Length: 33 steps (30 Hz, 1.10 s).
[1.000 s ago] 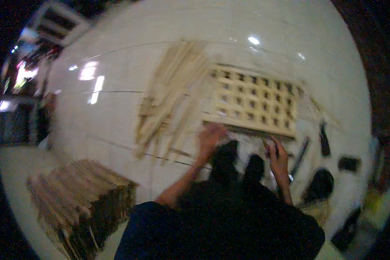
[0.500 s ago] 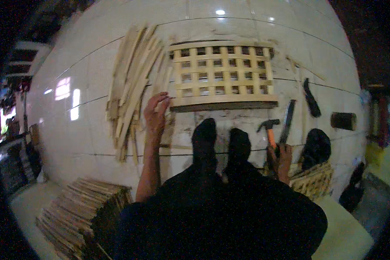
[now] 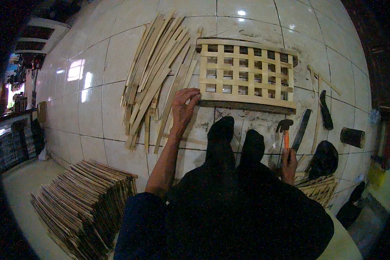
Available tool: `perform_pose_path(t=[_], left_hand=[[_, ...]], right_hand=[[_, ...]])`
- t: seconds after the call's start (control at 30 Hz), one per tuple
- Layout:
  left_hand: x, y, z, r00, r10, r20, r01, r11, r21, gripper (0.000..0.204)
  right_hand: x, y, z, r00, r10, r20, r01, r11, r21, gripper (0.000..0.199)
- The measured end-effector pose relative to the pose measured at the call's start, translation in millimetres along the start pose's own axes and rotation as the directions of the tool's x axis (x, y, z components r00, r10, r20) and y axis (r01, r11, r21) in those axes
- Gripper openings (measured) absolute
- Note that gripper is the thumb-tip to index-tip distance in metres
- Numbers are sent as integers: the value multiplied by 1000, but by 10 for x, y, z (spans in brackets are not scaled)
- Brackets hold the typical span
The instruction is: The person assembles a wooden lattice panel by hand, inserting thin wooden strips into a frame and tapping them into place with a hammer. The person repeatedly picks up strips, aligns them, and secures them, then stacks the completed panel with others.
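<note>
A lattice panel (image 3: 241, 69) of woven pale wooden slats in a darker frame lies flat on the tiled floor. My left hand (image 3: 185, 106) is at its near left corner, fingertips pinched together; whatever they hold is too small to make out. My right hand (image 3: 288, 162), right of my feet, is wrapped round the orange handle of a claw hammer (image 3: 285, 132), its dark head pointing away from me. Just right of the hammer lies a long dark blade (image 3: 302, 128); its lower end is hidden by my hand.
Loose wooden slats (image 3: 149, 82) lie in a pile left of the panel. A tall stack of lattice panels (image 3: 84, 195) stands at my lower left. At the right are a dark curved object (image 3: 326, 110), a dark cylinder (image 3: 352, 137), a black bundle (image 3: 325, 158) and another lattice panel (image 3: 318, 190).
The view has shifted, so the scene sits further right. My left fingertips have drawn together at the panel's corner. My right hand has closed round the hammer handle.
</note>
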<state>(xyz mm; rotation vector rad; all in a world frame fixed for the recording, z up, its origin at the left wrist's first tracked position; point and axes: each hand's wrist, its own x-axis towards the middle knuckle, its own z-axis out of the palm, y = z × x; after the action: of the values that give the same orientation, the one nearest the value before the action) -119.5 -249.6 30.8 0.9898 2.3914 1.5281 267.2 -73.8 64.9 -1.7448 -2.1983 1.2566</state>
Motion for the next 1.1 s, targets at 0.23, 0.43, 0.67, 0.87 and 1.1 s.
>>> perform_pose_path(t=[0.23,0.43,0.67,0.87,1.1], left_hand=[[-42,-115,73,998,48,-29,-48,999,1,14],[-36,-111,103,995,89,-55,-85,994,75,12],[-8,-172,115,962,272,-10,-264,944,197,14],[-58,-311,157,959,282,-24,-275,948,159,14],[-65,-322,165,939,338,-69,-323,932,163,15]], right_hand=[[49,-547,95,984,-175,-16,175,984,24,31],[174,-899,192,976,-180,120,176,983,49,29],[237,-1326,381,893,-376,248,365,927,91,36],[258,-1681,650,781,-401,478,437,898,40,36],[342,-1862,1034,711,-495,500,556,831,31,29]])
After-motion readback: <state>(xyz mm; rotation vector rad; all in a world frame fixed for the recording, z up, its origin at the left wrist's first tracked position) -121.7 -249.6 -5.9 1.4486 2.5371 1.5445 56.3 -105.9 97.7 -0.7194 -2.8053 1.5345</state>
